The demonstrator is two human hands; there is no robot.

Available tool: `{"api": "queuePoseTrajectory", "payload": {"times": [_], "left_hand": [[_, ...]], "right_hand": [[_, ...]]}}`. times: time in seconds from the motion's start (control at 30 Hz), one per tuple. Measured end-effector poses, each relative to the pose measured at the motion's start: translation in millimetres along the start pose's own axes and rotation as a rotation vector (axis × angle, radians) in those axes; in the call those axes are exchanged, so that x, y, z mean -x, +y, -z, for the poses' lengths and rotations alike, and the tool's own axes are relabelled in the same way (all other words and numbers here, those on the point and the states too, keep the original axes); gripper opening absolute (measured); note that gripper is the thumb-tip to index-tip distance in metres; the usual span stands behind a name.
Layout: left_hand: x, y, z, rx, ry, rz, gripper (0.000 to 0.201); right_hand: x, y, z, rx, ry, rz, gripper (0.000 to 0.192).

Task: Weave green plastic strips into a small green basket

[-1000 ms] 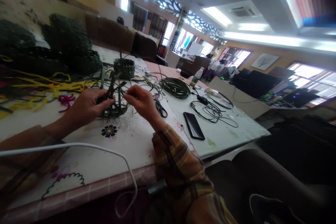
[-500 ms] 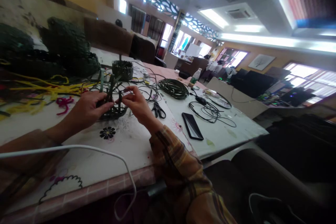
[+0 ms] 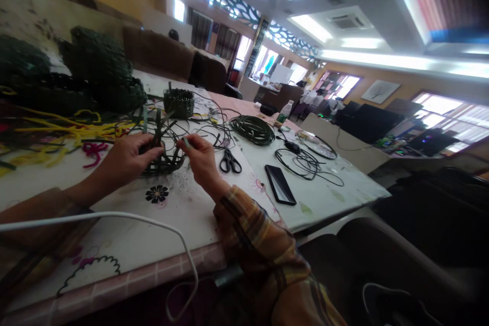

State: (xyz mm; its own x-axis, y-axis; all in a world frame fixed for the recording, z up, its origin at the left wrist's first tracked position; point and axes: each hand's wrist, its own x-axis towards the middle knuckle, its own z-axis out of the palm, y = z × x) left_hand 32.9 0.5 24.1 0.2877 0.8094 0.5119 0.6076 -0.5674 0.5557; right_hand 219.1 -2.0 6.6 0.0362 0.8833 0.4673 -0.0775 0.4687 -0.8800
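A small, partly woven basket (image 3: 168, 164) of dark green strips sits on the table, several strip ends standing up from its rim. My left hand (image 3: 132, 158) is closed on the basket's left side, thumb in front and fingers behind. At the right side of the rim, my right hand (image 3: 200, 155) pinches a green strip (image 3: 187, 143) between thumb and fingers. Just right of that hand lie black scissors (image 3: 230, 162). Behind the basket stands another small woven green basket (image 3: 179, 103).
Bigger green woven pieces (image 3: 95, 66) are heaped at the back left beside yellow strips (image 3: 80, 130). To the right are a coil of green strip (image 3: 252, 129), a phone (image 3: 280, 184), looped black cable (image 3: 300, 163) and a bottle (image 3: 284, 113). A white cable (image 3: 145, 218) crosses the foreground.
My right hand has shifted slightly down and right, its fingers now closer together on a strip bent outward from the rim. My left hand stays at the basket almost unmoved.
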Motion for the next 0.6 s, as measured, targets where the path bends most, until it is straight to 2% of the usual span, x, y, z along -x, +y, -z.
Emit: {"api": "queuePoseTrajectory", "payload": {"times": [0.07, 0.17, 0.27, 0.4, 0.5, 0.6], "left_hand": [[0.6, 1.3, 0.6, 0.011, -0.004, 0.026, 0.038], [0.8, 3.2, 1.1, -0.003, -0.019, 0.011, 0.038], [0.6, 4.7, 1.2, -0.012, -0.032, -0.016, 0.038], [1.1, 7.0, 1.9, 0.054, -0.024, 0.01, 0.038], [2.0, 8.2, 2.3, 0.088, -0.026, 0.046, 0.04], [3.4, 7.5, 1.5, 0.09, 0.001, 0.107, 0.04]], "right_hand": [[0.9, -2.2, 0.8, 0.147, 0.001, 0.156, 0.026], [0.0, -11.7, 5.7, 0.331, -0.191, 0.36, 0.017], [-2.4, -22.0, 11.5, 0.565, -0.354, 0.388, 0.015], [-4.1, -27.5, 13.3, 0.856, -0.37, 0.427, 0.013], [-2.5, -26.5, 10.9, 0.922, -0.328, 0.473, 0.01], [1.1, -24.6, 8.9, 0.985, -0.294, 0.444, 0.019]]}}
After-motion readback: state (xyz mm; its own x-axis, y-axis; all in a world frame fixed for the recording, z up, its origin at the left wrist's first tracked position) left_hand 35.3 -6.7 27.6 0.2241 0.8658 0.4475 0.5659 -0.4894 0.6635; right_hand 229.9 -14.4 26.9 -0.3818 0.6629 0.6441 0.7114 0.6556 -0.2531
